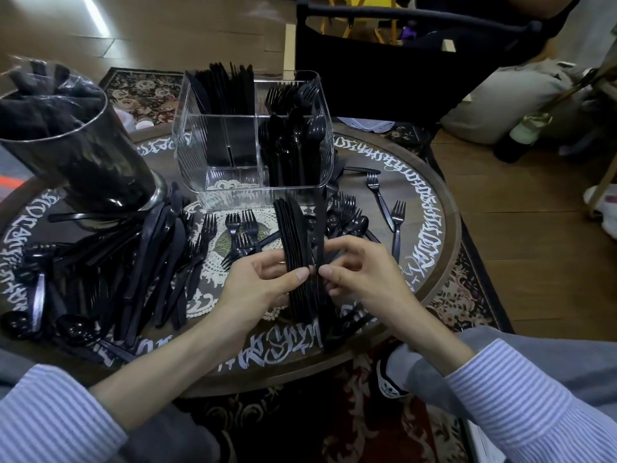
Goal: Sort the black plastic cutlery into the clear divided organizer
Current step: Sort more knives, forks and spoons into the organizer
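Although the organizer (253, 135) already stands partly filled at the middle of the round table (444, 208), the sort looks roughly half done at best, judged from the one head view. Its back-left compartment holds upright knives (223, 88), its back-right compartment forks (287, 93), its front-right compartment spoons (297, 145); the front-left compartment shows nothing inside. Left to do: a large loose heap of cutlery (150, 262) lies left and in front of the organizer, more forks (240, 228) lie just in front of it on the lace mat, and two forks (389, 208) lie to its right. A dark cup (73, 155) holding what looks like crumpled plastic wrap stands left of the organizer. Left hand (263, 279), in front of the organizer: fingers curled round a stacked bundle of knives (295, 252), thumb pressed on the near face, bundle upright above the table. Right hand (357, 272), touching distance from the left: thumb and forefinger pinch a single knife (320, 228) standing just beside the bundle, other fingers loosely curled. Judgement: one piece is being added to or squared against the bundle before it goes into the back-left compartment. Whether the single knife touches the bundle lower down cannot be told.
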